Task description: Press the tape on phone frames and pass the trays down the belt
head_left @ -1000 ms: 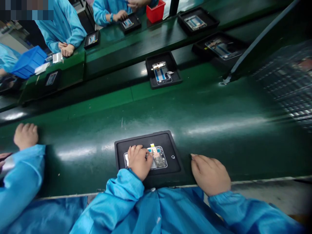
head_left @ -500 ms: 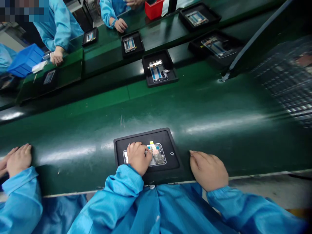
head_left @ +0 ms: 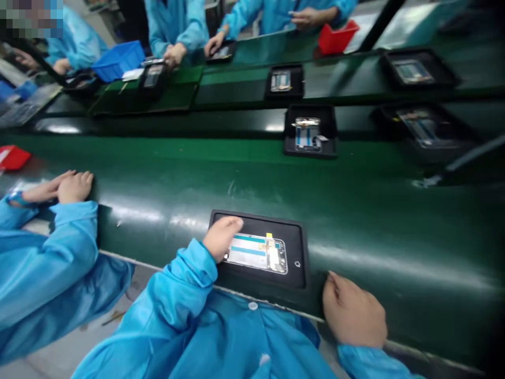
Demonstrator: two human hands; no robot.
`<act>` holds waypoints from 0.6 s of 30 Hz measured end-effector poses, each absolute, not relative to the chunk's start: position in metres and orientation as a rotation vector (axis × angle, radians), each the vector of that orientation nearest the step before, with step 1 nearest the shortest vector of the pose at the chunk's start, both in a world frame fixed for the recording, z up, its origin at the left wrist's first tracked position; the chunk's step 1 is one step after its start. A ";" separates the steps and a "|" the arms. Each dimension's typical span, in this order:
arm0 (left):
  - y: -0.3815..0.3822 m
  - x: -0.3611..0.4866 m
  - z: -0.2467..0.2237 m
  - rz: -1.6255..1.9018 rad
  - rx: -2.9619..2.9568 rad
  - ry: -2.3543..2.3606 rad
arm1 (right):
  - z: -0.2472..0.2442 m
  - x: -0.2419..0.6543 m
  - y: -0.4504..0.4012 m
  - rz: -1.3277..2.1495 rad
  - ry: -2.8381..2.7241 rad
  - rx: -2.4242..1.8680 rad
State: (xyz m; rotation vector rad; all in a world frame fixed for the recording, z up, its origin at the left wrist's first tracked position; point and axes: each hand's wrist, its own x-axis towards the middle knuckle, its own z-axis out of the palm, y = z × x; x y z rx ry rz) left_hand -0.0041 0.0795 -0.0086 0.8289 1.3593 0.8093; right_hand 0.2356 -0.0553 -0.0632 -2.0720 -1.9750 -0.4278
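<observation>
The opened phone [head_left: 248, 258] looks light and fragile, best held by its rim; left hand [head_left: 221, 239] curls over one end, right hand [head_left: 355, 311] lies half-curled, both grips unclear.

The one sign that can be made out is a small white outline [head_left: 297, 264], perhaps a diamond, on the right of the near black tray [head_left: 292, 239]

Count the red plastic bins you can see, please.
2. One red bin is cut off by the picture's left edge; the other red bin is near the top, right of centre, beside a person's hand. More could be hidden.
</observation>
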 end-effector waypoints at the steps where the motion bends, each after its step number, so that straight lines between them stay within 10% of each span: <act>1: 0.083 -0.016 -0.005 0.943 0.619 1.354 | -0.063 0.237 -0.055 -0.434 -1.982 -2.078; 18: 0.078 -0.077 0.021 1.480 0.156 1.469 | -0.056 0.239 -0.052 -0.347 -2.027 -2.075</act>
